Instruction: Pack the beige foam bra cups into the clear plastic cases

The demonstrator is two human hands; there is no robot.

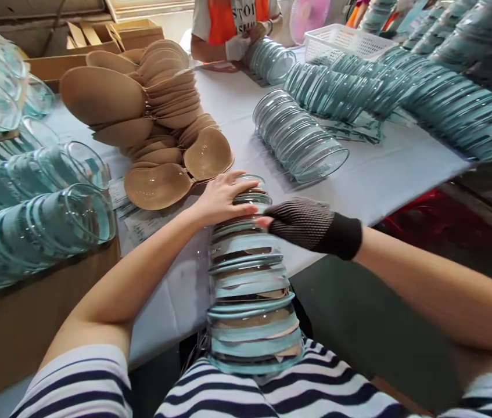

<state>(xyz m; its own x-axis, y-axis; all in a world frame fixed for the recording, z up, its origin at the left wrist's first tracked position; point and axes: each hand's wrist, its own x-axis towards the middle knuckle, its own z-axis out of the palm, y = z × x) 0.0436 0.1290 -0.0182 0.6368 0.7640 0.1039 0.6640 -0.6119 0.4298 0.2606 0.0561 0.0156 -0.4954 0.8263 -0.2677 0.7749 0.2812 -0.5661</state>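
Observation:
A long nested stack of clear plastic shells (248,278) runs from my striped shirt out over the table edge. Its far end lies under my left hand (223,200), which is bare, with fingers spread across the rims. My right hand (304,226) wears a dark glove with bare fingertips and is slightly blurred. Its fingers are curled together at the stack's right side, close to my left fingertips; what they pinch is hidden. Just beyond my left hand lies a pile of tan, glossy-lined adhesive bras (158,183).
More clear shell stacks lie at left (40,232), ahead at right (300,136) and along the far right (459,104). A white plastic basket (345,43) stands behind. Across the white-covered table (237,104), a person in an orange vest handles shells with gloved hands (237,47).

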